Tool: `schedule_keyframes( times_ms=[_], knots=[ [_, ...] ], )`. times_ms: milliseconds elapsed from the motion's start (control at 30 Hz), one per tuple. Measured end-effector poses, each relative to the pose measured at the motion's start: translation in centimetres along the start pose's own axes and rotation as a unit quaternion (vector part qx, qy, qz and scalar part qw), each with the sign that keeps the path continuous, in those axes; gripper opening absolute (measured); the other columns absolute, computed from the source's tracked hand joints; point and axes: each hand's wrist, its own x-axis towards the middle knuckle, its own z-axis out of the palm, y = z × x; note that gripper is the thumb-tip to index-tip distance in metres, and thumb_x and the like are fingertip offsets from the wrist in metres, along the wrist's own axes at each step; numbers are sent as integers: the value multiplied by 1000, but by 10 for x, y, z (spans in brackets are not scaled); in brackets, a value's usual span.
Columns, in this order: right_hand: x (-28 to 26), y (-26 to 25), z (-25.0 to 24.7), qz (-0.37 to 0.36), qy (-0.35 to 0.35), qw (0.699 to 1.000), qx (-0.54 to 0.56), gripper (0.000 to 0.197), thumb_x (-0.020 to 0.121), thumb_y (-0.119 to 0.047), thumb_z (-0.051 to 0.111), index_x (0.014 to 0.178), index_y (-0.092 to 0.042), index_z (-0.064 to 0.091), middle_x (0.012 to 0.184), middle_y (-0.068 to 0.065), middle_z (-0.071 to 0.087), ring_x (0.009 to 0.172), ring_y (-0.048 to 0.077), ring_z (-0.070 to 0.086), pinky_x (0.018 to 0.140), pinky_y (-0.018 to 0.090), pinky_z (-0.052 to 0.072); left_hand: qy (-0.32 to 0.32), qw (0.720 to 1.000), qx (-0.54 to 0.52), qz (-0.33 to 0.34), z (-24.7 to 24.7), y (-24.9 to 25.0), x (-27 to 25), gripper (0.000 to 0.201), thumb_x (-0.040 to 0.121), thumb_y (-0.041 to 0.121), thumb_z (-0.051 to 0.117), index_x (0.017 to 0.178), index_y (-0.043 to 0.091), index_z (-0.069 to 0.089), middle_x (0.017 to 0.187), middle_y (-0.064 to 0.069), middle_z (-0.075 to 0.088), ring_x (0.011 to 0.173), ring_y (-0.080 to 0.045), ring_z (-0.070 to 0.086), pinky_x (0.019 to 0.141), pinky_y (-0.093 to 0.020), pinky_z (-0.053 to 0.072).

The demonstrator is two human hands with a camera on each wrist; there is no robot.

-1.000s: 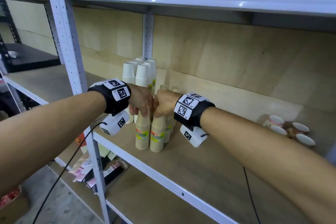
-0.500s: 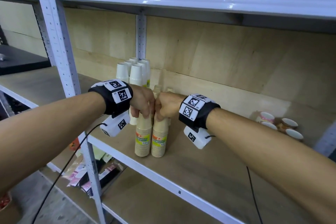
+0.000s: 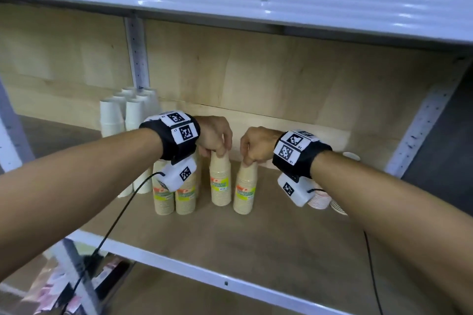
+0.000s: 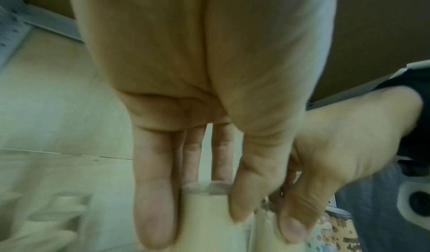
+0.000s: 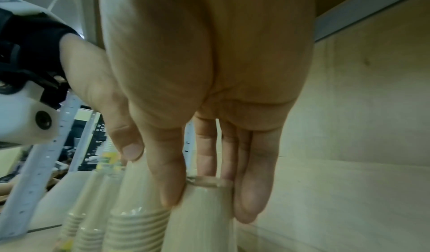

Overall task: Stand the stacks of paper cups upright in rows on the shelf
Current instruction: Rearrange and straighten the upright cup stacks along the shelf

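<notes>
Hands both on kraft cup stacks, upright on shelf (image 3: 268, 243): left hand (image 3: 213, 135) fingers (image 4: 154, 191) pinching top of one stack (image 3: 220, 181), right hand (image 3: 256, 146) fingers (image 5: 252, 189) pinching top of neighbouring stack (image 3: 245, 190), slight gap between. Two more kraft stacks (image 3: 175, 197) just left, white stacks (image 3: 122, 120) behind, loose cups (image 3: 320, 198) lying right

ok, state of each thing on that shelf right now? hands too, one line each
left hand: grips the top of a tan cup stack
right hand: grips the top of another tan cup stack
left-held tan cup stack: upright on the shelf
right-held tan cup stack: on the shelf, tilted slightly
two tan cup stacks: upright, side by side, free
white cup stacks: upright, rows at the back
patterned cups: right of the stacks, mostly hidden by the right wrist
</notes>
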Motion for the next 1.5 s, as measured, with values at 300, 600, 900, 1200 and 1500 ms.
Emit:
schedule_keyframes(
  times_ms=[300, 600, 900, 1200, 1500],
  knots=[
    [26, 59, 9, 87, 99, 991, -12, 27, 77, -17, 75, 102, -7, 70, 106, 10, 66, 92, 27, 66, 79, 35, 58, 108, 993, 28, 29, 8, 20, 70, 32, 81, 11, 70, 113, 15, 69, 112, -4, 63, 98, -21, 62, 84, -33, 56],
    [65, 90, 18, 117, 149, 982, 14, 26, 82, -11, 59, 108, -13, 63, 114, 7, 60, 101, 27, 61, 80, 32, 53, 135, 990, 28, 23, 22, 27, 128, 36, 84, 12, 68, 120, 17, 64, 125, -6, 58, 107, -25, 61, 85, -31, 53],
    [106, 99, 27, 106, 151, 982, 41, 20, 87, -15, 54, 104, -12, 65, 114, 8, 60, 102, 28, 59, 75, 28, 44, 118, 992, 51, 16, 27, 20, 161, 34, 84, 11, 64, 119, 10, 62, 123, -10, 59, 107, -27, 60, 86, -34, 54],
    [138, 105, 29, 111, 141, 981, 69, 19, 87, -23, 51, 99, -17, 64, 113, 8, 62, 104, 28, 59, 80, 30, 45, 132, 990, 57, 12, 24, 17, 174, 29, 89, 8, 59, 118, 4, 62, 121, -16, 62, 109, -33, 61, 82, -34, 50],
    [135, 99, 30, 118, 159, 978, 61, 19, 87, -23, 50, 102, -19, 62, 121, 6, 55, 107, 28, 58, 82, 31, 46, 125, 990, 56, 42, 18, 17, 159, 28, 92, 11, 56, 119, 7, 60, 121, -14, 62, 109, -32, 60, 82, -35, 50]
  ],
)
